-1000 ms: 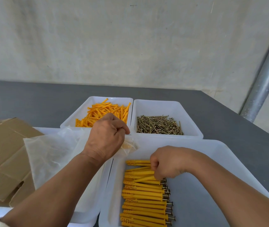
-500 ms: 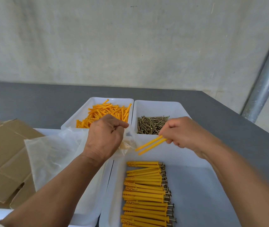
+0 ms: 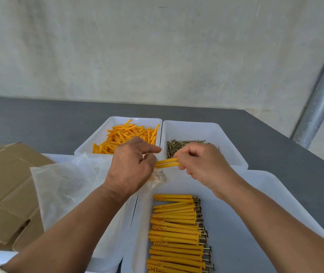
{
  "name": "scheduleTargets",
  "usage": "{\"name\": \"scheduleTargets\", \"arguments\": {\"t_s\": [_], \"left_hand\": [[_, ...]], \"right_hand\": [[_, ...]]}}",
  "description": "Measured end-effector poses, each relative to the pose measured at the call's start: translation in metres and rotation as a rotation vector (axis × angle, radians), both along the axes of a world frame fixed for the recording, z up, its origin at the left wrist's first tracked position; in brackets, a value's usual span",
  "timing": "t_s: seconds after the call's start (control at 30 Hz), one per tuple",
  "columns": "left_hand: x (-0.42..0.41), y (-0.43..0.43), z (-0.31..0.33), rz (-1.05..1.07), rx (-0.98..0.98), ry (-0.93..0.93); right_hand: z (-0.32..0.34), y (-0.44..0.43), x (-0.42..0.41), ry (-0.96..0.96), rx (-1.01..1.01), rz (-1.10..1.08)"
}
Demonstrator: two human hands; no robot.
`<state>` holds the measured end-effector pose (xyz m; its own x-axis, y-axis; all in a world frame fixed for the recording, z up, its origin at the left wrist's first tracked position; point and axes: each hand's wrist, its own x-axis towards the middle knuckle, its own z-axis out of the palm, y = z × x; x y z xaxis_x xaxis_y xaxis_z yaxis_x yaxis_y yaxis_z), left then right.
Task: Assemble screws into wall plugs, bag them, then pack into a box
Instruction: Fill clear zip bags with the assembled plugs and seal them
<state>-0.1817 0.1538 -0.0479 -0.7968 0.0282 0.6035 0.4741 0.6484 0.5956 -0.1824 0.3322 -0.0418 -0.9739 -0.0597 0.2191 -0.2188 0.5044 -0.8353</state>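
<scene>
While the right hand [image 3: 202,164] pinches two assembled plugs [image 3: 167,162] by their screw ends, tips pointing left, the left hand [image 3: 131,170] grips a small clear bag [image 3: 158,176] in curled fingers, forefinger stretched out, just above the near tray [image 3: 265,186]. To do this well, the person should hold the pair parallel and level. The tips should go into the bag's mouth (hidden behind the left knuckles), and the right hand should let go only once both sit well inside, so neither snags the film.
</scene>
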Motion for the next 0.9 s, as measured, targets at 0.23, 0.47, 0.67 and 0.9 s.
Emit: {"name": "scheduleTargets", "arguments": {"t_s": [0.23, 0.47, 0.67, 0.9], "left_hand": [[-0.002, -0.001, 0.0, 0.015, 0.015, 0.023], [0.0, 0.003, -0.001, -0.071, -0.015, 0.039], [0.002, 0.008, -0.001, -0.126, -0.027, 0.052], [-0.002, 0.006, -0.001, -0.063, 0.091, 0.022]], "right_hand": [[0.0, 0.001, 0.0, 0.066, 0.066, -0.019], [-0.008, -0.01, 0.002, 0.073, 0.093, 0.099], [-0.015, -0.017, 0.004, 0.092, 0.099, 0.18], [-0.01, -0.014, 0.007, 0.048, 0.117, 0.243]]}}
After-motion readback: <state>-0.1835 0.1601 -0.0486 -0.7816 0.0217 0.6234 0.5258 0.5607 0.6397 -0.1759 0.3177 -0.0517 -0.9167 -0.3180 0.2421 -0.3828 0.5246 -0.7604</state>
